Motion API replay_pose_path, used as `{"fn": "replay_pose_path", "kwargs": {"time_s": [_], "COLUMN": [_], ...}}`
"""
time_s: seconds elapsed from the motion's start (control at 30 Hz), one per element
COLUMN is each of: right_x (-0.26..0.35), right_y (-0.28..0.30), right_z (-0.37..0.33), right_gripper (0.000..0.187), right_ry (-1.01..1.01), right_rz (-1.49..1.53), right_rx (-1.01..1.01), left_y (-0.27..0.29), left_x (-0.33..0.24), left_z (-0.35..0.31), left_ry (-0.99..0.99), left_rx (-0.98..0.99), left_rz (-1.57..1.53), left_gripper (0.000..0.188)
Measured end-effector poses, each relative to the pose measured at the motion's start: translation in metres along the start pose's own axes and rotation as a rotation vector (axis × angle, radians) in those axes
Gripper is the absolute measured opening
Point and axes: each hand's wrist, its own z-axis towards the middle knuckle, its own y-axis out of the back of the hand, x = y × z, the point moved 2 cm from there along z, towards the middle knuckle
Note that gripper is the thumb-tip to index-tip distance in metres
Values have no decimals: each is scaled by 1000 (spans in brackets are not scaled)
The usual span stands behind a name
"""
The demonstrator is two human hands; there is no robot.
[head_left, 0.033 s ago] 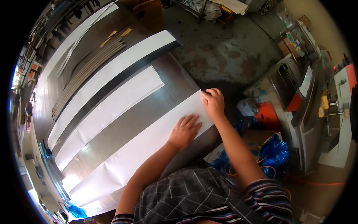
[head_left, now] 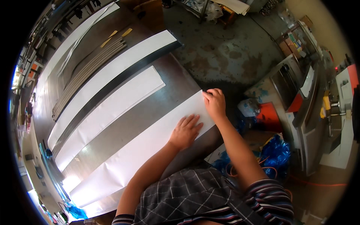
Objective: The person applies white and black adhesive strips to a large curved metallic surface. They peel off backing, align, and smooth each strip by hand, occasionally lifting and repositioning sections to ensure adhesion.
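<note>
Evidently nothing has shifted — so we're seemingly steadying the long flat white strip [head_left: 131, 159] on the dark glossy bench [head_left: 177, 76], left hand [head_left: 186, 131] spread on it, right hand [head_left: 215, 106] pinching a small dark item [head_left: 205, 92] at the strip's two o'clock corner.

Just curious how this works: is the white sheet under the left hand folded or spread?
Spread: the white sheet lies lengthwise along the table, the left hand flat on it and the right hand at its corner.
</note>
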Motion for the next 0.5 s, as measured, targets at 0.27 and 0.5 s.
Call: {"fn": "replay_pose_path", "kwargs": {"time_s": [0.27,0.5], "right_x": [29,65], "right_y": [5,55], "right_z": [1,-40], "right_gripper": [4,11], "right_ry": [3,-268], "right_rz": [-225,535], "right_rx": [250,458], "left_y": [-18,-8], "left_x": [12,18], "left_z": [-3,-5], "left_ry": [133,140], "left_rx": [-423,-117], "left_rz": [-231,-190], "left_gripper": [61,46]}}
